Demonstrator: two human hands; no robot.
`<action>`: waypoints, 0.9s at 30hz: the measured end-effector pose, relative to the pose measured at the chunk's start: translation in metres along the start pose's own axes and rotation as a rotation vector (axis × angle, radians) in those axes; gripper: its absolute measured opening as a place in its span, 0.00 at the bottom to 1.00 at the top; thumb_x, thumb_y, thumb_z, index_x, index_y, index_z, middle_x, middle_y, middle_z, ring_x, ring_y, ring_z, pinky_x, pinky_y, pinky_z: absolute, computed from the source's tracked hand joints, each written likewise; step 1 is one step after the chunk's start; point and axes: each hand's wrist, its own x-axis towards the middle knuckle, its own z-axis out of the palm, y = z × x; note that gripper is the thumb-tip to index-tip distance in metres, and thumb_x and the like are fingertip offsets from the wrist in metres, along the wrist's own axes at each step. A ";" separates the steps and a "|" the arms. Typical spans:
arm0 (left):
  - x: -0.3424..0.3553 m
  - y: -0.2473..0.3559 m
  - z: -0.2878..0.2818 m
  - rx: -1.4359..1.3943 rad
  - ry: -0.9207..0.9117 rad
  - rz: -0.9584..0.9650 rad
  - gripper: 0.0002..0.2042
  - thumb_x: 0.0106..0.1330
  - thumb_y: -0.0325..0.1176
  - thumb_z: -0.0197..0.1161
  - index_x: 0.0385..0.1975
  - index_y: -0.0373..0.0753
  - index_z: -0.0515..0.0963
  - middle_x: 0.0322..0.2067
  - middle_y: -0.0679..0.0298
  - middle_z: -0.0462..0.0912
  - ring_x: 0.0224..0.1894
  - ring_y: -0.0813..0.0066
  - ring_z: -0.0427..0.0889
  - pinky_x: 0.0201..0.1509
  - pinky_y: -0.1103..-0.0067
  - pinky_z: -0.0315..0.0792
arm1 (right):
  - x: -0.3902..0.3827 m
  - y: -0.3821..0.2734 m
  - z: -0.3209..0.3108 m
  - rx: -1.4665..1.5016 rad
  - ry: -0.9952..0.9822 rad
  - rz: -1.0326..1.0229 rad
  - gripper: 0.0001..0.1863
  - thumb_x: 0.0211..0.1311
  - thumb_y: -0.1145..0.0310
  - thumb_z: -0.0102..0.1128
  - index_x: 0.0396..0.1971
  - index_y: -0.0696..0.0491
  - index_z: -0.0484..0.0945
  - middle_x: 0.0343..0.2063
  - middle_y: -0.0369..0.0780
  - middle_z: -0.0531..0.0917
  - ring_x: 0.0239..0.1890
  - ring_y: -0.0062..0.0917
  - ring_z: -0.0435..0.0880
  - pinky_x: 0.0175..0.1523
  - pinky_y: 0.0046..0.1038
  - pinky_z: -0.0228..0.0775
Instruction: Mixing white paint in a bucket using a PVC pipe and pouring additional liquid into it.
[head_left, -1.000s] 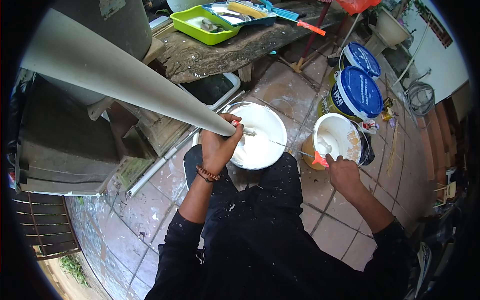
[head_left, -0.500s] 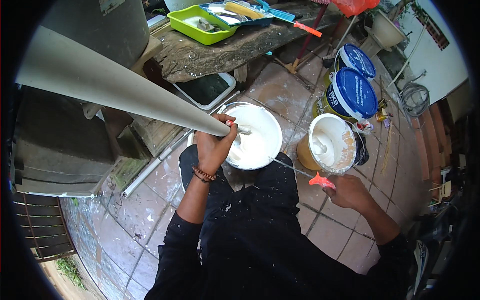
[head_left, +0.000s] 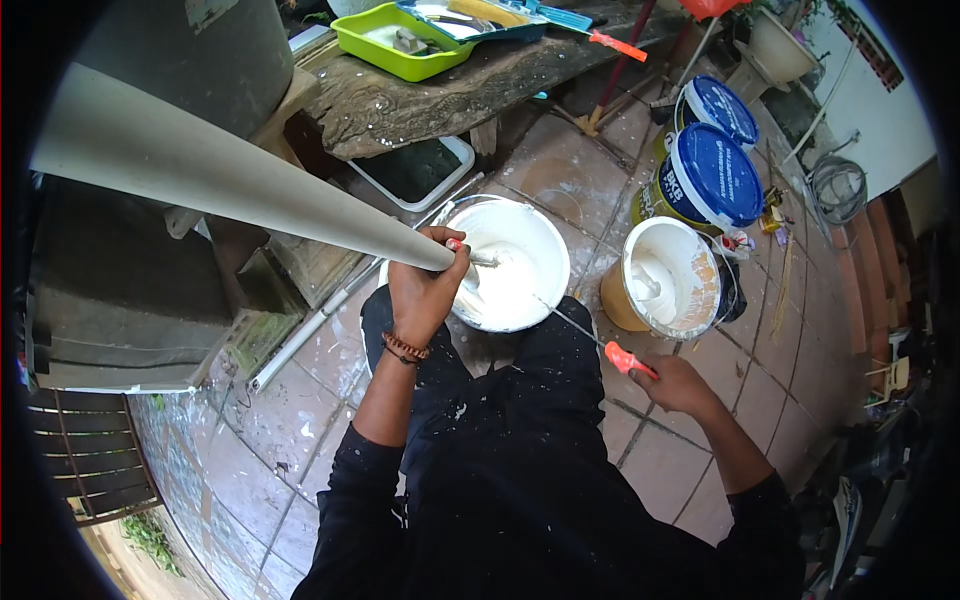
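My left hand [head_left: 425,290] is closed around a red-handled tool [head_left: 455,245], whose metal end [head_left: 487,262] sits over a white bucket [head_left: 550,245]. Pale, thick material fills the bucket's bottom. A thick grey-white pipe [head_left: 260,175] slants down from the upper left to that same hand; its lower end is hidden there. In my right hand [head_left: 680,385], fingers closed, is an orange-handled tool [head_left: 628,360]. Its thin metal part [head_left: 575,325] points left, the tip at the bucket's near-right side. The tool's exact kind is unclear.
Right of the white bucket stands a yellowish bucket [head_left: 710,285] with white paste inside. Blue-lidded pails [head_left: 715,175] are behind it. A wooden bench [head_left: 390,115] carries a lime-green tray [head_left: 400,62]. Below lies a dark-filled tub [head_left: 460,160]; a thin white pipe [head_left: 300,350] runs along the floor.
My right hand has shifted slightly left, bringing its tool's tip farther over the white bucket's near-right side. My left hand holds nearly the same pose. The view has shifted a little.
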 end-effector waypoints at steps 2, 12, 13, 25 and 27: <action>0.001 0.003 0.003 0.022 -0.011 0.007 0.08 0.70 0.25 0.71 0.46 0.33 0.85 0.38 0.67 0.86 0.40 0.83 0.82 0.48 0.82 0.76 | -0.001 0.003 -0.004 -0.142 0.294 -0.339 0.20 0.76 0.54 0.62 0.58 0.50 0.83 0.31 0.50 0.88 0.37 0.45 0.90 0.48 0.44 0.80; 0.005 0.002 0.011 0.062 -0.032 0.027 0.09 0.70 0.24 0.71 0.47 0.33 0.84 0.39 0.66 0.86 0.41 0.82 0.82 0.49 0.82 0.76 | -0.036 -0.057 -0.086 -0.622 0.335 -0.347 0.14 0.71 0.57 0.64 0.47 0.47 0.89 0.29 0.47 0.89 0.36 0.44 0.89 0.45 0.45 0.80; 0.005 0.002 0.011 0.070 -0.031 0.026 0.09 0.70 0.24 0.71 0.47 0.33 0.84 0.39 0.66 0.86 0.41 0.82 0.82 0.49 0.82 0.76 | -0.034 -0.059 -0.087 -0.632 0.334 -0.377 0.13 0.71 0.57 0.64 0.47 0.47 0.89 0.29 0.46 0.88 0.36 0.44 0.89 0.45 0.45 0.80; 0.003 -0.001 0.008 -0.002 -0.013 -0.001 0.08 0.69 0.25 0.72 0.46 0.33 0.84 0.38 0.67 0.87 0.41 0.83 0.82 0.49 0.82 0.76 | -0.007 -0.025 0.033 -0.456 0.443 -0.377 0.21 0.75 0.59 0.60 0.58 0.58 0.81 0.22 0.48 0.85 0.29 0.44 0.88 0.37 0.46 0.80; 0.004 -0.001 0.007 0.021 -0.012 0.009 0.08 0.69 0.25 0.72 0.46 0.33 0.84 0.38 0.67 0.87 0.41 0.83 0.82 0.49 0.82 0.76 | 0.000 -0.029 0.050 -0.432 0.454 -0.364 0.22 0.75 0.59 0.60 0.59 0.59 0.81 0.23 0.48 0.85 0.29 0.44 0.88 0.37 0.46 0.80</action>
